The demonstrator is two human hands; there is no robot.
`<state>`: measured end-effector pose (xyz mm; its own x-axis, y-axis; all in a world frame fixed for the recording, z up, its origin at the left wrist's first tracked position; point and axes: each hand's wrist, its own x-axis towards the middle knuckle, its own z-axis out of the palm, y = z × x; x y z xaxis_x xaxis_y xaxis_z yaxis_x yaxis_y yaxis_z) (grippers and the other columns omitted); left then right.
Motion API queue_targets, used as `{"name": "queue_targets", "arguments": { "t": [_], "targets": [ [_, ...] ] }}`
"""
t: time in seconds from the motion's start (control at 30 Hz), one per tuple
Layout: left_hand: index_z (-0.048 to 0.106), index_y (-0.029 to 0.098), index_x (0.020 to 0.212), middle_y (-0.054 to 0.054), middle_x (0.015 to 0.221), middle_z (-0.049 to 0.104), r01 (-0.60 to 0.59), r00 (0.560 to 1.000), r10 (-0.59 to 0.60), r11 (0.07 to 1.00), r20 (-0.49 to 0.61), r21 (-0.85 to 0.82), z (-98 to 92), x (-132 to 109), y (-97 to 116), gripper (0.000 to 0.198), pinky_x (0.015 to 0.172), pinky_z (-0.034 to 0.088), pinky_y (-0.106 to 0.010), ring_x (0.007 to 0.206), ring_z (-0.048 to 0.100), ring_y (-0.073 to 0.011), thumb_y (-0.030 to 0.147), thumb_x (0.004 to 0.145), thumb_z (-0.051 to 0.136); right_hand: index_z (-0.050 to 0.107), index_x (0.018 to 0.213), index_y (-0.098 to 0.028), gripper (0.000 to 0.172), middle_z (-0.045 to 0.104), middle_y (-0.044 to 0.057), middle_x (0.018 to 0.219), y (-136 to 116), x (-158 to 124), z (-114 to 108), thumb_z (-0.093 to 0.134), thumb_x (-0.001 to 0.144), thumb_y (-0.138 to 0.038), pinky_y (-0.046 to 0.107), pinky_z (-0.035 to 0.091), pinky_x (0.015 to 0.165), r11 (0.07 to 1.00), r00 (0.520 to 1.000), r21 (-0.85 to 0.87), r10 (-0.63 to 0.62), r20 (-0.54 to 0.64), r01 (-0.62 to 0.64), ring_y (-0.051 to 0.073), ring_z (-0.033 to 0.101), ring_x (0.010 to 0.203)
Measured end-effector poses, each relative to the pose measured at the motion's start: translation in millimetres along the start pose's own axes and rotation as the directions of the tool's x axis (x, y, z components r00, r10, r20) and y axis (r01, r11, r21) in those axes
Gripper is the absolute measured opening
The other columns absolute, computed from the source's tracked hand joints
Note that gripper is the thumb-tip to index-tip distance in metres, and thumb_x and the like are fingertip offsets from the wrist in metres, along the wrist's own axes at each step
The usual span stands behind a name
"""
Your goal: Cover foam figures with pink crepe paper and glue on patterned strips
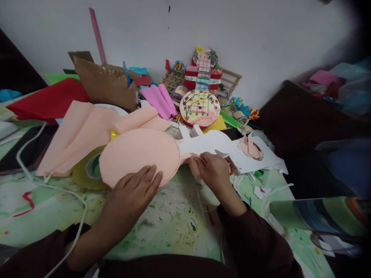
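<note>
A large oval (139, 152) covered in peach paper lies in front of me, joined at its right end to a white card shape (208, 142) with upright tabs. My left hand (131, 191) rests flat on the oval's near edge, fingers stretched out. With fingertips pinched together, my right hand (216, 170) grips a peach paper strip (193, 166) where the oval meets the white part. Under the oval's left side sits a wide roll of clear tape (79, 170). Loose peach crepe paper (78, 135) spreads behind it.
A painted model instrument (199, 106) with strings leans at the back. Brown cardboard (101, 81) and red paper (49, 100) stand at the left. A white cable (82, 216) crosses beside my left arm. Paper scraps and a green roll (315, 216) lie at the right.
</note>
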<state>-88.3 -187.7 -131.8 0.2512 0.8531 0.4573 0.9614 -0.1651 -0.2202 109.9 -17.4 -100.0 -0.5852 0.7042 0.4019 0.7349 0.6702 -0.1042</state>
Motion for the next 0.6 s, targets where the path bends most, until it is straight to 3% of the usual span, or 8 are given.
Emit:
{"name": "queue_targets", "arguments": {
  "t": [0.1, 0.23, 0.37, 0.47, 0.6],
  "targets": [
    [0.053, 0.013, 0.128, -0.017, 0.128, 0.062, -0.01, 1.0, 0.01, 1.0, -0.023, 0.006, -0.4, 1, -1, 0.044, 0.083, 0.047, -0.043, 0.117, 0.058, -0.031, 0.004, 0.088, 0.035, 0.065, 0.07, -0.018, 0.038, 0.065, 0.005, 0.063, 7, 1, 8, 0.048, 0.093, -0.043, 0.028, 0.021, 0.053, 0.988, 0.992, 0.088, 0.121, 0.04, -0.124, 0.015, 0.052, 0.055],
    [0.053, 0.009, 0.126, -0.018, 0.127, 0.063, -0.032, 0.999, 0.032, 0.999, -0.03, -0.009, -0.4, 3, 0, 0.046, 0.081, 0.048, -0.043, 0.115, 0.059, -0.0318, 0.0, 0.087, 0.032, 0.065, 0.072, -0.017, 0.033, 0.065, 0.004, 0.064, 13, 3, 18, 0.051, 0.091, -0.04, 0.026, 0.025, 0.053, 0.959, 0.978, 0.213, 0.16, 0.136, -0.187, 0.015, 0.052, 0.057],
    [0.051, 0.01, 0.129, -0.018, 0.13, 0.061, -0.03, 1.0, 0.03, 0.999, -0.001, -0.036, 0.0, 0, -4, 0.045, 0.083, 0.048, -0.045, 0.116, 0.058, -0.0332, 0.003, 0.088, 0.034, 0.066, 0.074, -0.017, 0.03, 0.066, 0.004, 0.067, 18, 3, 14, 0.051, 0.091, -0.037, 0.026, 0.03, 0.056, 0.933, 0.983, 0.311, 0.161, 0.092, -0.183, 0.015, 0.053, 0.06],
    [0.048, 0.015, 0.132, -0.015, 0.133, 0.06, -0.014, 0.999, 0.017, 0.998, 0.041, -0.064, -0.6, -7, -17, 0.047, 0.087, 0.047, -0.046, 0.119, 0.056, -0.0321, 0.003, 0.088, 0.035, 0.066, 0.078, -0.017, 0.03, 0.066, 0.005, 0.072, 25, 0, 1, 0.046, 0.094, -0.034, 0.027, 0.036, 0.062, 0.926, 0.992, 0.357, 0.127, 0.015, -0.124, 0.016, 0.056, 0.067],
    [0.047, 0.02, 0.131, -0.012, 0.132, 0.061, -0.028, 0.997, 0.034, 0.996, 0.069, -0.09, -1.5, -18, -41, 0.045, 0.089, 0.045, -0.049, 0.117, 0.058, -0.0319, 0.009, 0.089, 0.037, 0.066, 0.102, -0.017, 0.026, 0.066, 0.01, 0.098, 37, -6, -19, 0.043, 0.089, -0.016, 0.034, 0.042, 0.084, 0.918, 0.991, 0.379, -0.136, 0.016, 0.12, 0.022, 0.057, 0.096]
  ]
}}
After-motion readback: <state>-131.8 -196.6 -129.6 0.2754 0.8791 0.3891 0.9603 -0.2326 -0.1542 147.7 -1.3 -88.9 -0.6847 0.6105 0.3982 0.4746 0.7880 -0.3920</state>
